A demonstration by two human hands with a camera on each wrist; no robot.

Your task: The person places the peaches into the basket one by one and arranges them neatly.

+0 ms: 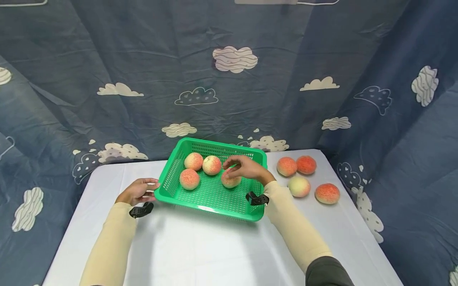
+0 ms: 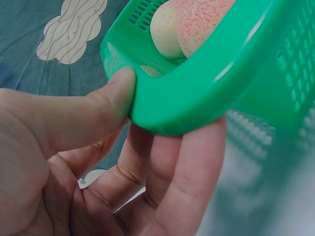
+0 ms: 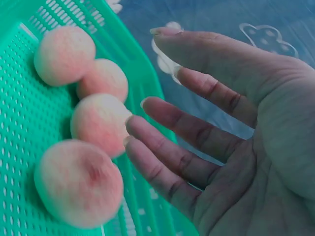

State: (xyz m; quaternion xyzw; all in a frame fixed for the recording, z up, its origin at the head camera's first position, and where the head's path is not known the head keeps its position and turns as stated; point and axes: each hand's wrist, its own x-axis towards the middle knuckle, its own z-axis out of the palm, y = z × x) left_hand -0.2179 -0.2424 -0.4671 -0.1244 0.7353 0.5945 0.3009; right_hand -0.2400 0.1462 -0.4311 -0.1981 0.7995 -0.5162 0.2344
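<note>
A green plastic basket (image 1: 214,208) with perforated walls stands on the table and holds several peaches, among them a reddish one (image 1: 189,179) at its left. My left hand (image 1: 137,191) pinches the basket's left corner; in the left wrist view the thumb lies on the green rim (image 2: 197,93) and the fingers sit under it. Over the right part of the basket is my right hand (image 1: 248,167), just above a single peach (image 1: 231,180). The right wrist view shows that hand (image 3: 231,142) with fingers spread and nothing in its grasp, beside the peaches (image 3: 78,184).
On the white table (image 1: 171,246), right of the basket, lie several more peaches: a pale one (image 1: 299,186), a flatter orange-red one (image 1: 327,193) and a pair behind them (image 1: 287,166). A dark blue cloud-patterned curtain (image 1: 150,115) hangs behind and at both sides.
</note>
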